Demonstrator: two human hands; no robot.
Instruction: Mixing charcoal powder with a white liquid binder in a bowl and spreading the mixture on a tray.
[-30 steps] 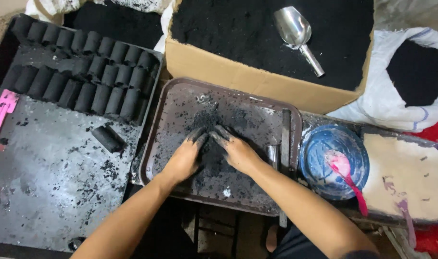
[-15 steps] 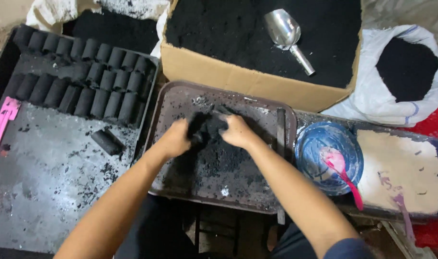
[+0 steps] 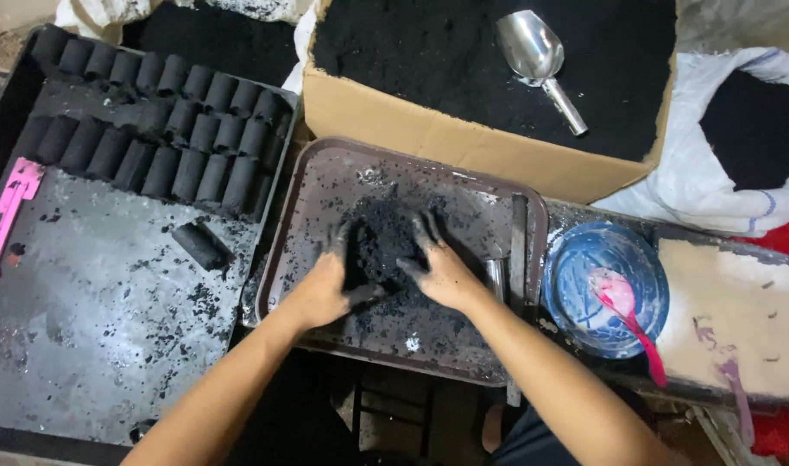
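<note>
Both hands have dropped back flat; left hand point(image 3: 330, 285) and right hand point(image 3: 438, 267) lie open, flanking the black powder heap point(image 3: 381, 237) on the brown tray point(image 3: 308, 185); heap between them, equally near.

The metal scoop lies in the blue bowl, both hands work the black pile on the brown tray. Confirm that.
Not quite. The metal scoop lies on the black powder in the cardboard box, not the blue bowl, which holds a pink spoon. The head view shows it. Both hands do work the black pile on the brown tray.

Left hand point(image 3: 325, 289) and right hand point(image 3: 442, 272) press into a black powder pile point(image 3: 386, 237). The pile sits on a brown tray point(image 3: 325, 173). Black cylinders point(image 3: 153, 142) lie far left.
</note>
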